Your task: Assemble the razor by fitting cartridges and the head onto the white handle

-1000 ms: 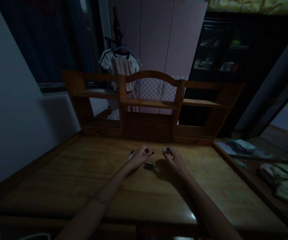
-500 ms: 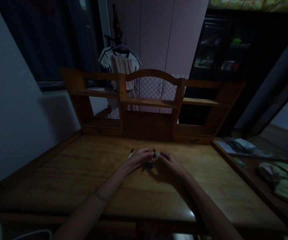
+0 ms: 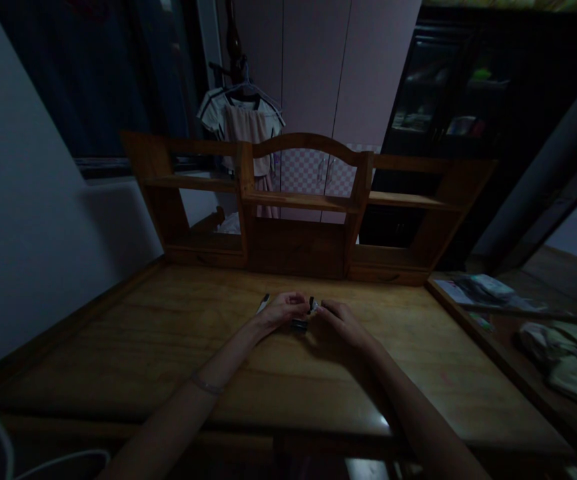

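Both hands meet over the middle of a wooden desk (image 3: 158,347) in dim light. My left hand (image 3: 281,311) pinches a small dark piece (image 3: 311,305) at its fingertips. My right hand (image 3: 339,320) is closed on a small pale object that touches that dark piece; what it is I cannot make out. Just below the fingertips a small dark item (image 3: 299,325) lies on the desk. A pen or marker (image 3: 263,303) lies on the desk just left of my left hand.
A wooden shelf unit (image 3: 303,200) stands along the desk's far edge. To the right, a lower surface holds papers (image 3: 473,290) and crumpled cloth (image 3: 563,357). Clothes hang on a rack (image 3: 241,120) behind the shelf. A white wall bounds the left side.
My hands were apart a second ago, each holding a small piece. They have moved together, so the two pieces now touch above the desk.
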The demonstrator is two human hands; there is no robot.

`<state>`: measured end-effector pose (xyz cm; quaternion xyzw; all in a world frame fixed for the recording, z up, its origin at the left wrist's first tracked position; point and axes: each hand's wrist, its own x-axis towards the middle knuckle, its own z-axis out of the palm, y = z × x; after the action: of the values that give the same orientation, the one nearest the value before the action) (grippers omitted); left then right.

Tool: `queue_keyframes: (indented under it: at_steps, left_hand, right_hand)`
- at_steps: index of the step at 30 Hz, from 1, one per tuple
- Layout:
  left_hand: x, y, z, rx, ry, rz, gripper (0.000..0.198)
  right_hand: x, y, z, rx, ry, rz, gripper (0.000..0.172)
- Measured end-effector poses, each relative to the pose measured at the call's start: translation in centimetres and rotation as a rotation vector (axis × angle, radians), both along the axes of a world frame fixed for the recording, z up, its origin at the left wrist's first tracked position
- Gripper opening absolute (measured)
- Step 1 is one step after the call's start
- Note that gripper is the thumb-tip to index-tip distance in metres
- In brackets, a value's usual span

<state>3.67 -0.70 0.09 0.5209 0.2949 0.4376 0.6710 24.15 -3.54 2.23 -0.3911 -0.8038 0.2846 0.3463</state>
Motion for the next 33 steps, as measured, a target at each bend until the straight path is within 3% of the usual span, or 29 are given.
queue_keyframes:
  at_steps: [5,9,17,33]
  left_hand:
    - [0.0,-0.3,0.2,-0.002,-0.023,-0.013,0.048]
    - [0.0,-0.4,0.2,-0.061,-0.082,-0.03,0.044]
    - [-0.5,-0.3,0.4,-0.161,-0.21,-0.014,0.038]
    - [-0.6,-0.4,0.2,-0.168,-0.191,-0.016,0.038]
  right_hand:
    - [-0.1,-0.6,0.8,-0.008,0.014,0.008,0.042]
    - [-0.2,-1.3,1.4,-0.018,0.063,0.003,0.044]
    - [-0.8,-1.2,0.9,-0.077,0.109,0.037,0.041]
    - [-0.7,-0.7,0.9,-0.078,0.154,0.049,0.033]
